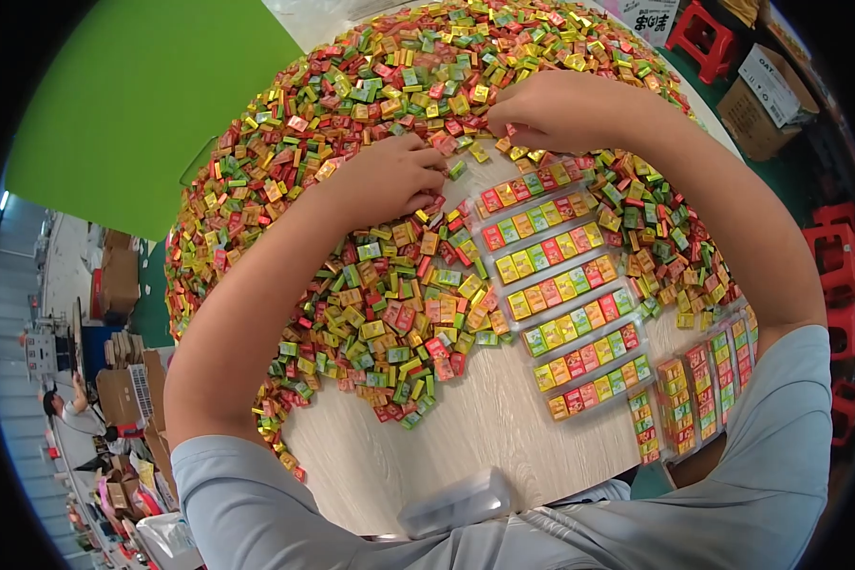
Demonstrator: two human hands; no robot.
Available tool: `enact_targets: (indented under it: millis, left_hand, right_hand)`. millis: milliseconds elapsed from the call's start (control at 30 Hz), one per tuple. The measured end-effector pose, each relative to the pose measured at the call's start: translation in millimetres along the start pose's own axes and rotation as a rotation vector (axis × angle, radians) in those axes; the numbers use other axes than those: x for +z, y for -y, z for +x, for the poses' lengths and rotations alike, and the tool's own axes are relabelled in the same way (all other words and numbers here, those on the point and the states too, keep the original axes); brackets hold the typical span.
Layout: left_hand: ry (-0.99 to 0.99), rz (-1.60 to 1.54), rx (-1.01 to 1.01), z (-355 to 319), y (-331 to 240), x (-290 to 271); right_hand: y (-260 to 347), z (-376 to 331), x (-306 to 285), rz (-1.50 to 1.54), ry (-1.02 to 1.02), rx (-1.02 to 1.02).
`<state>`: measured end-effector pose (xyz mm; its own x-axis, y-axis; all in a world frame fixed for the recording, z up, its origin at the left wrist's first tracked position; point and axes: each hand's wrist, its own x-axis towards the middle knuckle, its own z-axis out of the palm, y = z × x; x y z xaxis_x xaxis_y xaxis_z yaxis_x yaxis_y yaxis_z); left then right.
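A large heap of small wrapped packs (361,104), in red, yellow, green and orange, covers much of the table. At its middle, my left hand (389,179) bends its fingers down among the packs. What those fingers hold, if anything, is hidden. My right hand (537,112) is further back, its fingers curled together over the heap just beyond the filled trays. I cannot make out what is in its grip. Between the two hands, a green pack (458,170) lies on a bare patch. Below the right hand, several clear plastic trays (553,253) hold packs in neat rows.
An unfilled clear plastic tray (456,503) lies at the table's (361,465) near edge. More filled trays (698,385) stand at the right. A green board (142,104) rises far left. Red stools (836,256) and a cardboard box (768,103) are beyond the right side. A person (76,413) is far left.
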<state>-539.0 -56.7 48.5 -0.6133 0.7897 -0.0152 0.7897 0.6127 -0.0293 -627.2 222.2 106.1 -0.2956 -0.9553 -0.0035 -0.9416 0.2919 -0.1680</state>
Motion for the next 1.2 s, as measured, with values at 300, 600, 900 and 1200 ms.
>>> enact_targets:
  millis: [300, 600, 900, 1200]
  left_hand:
    - [0.02, 0.008, -0.072, -3, -16, -16]
    - [-0.127, -0.085, -0.09, 30, -20, 15]
    - [-0.052, -0.159, -0.109, 13, -24, 20]
    - [-0.038, -0.338, -0.159, 9, -24, 18]
  right_hand:
    - [-4, 2, 6, 0.018, 0.096, 0.032]
    - [-9, -9, 3, 0.01, -0.019, -0.029]
    - [-11, -19, 7, 0.048, -0.005, -0.05]
    - [4, -20, 11, 0.042, 0.088, -0.06]
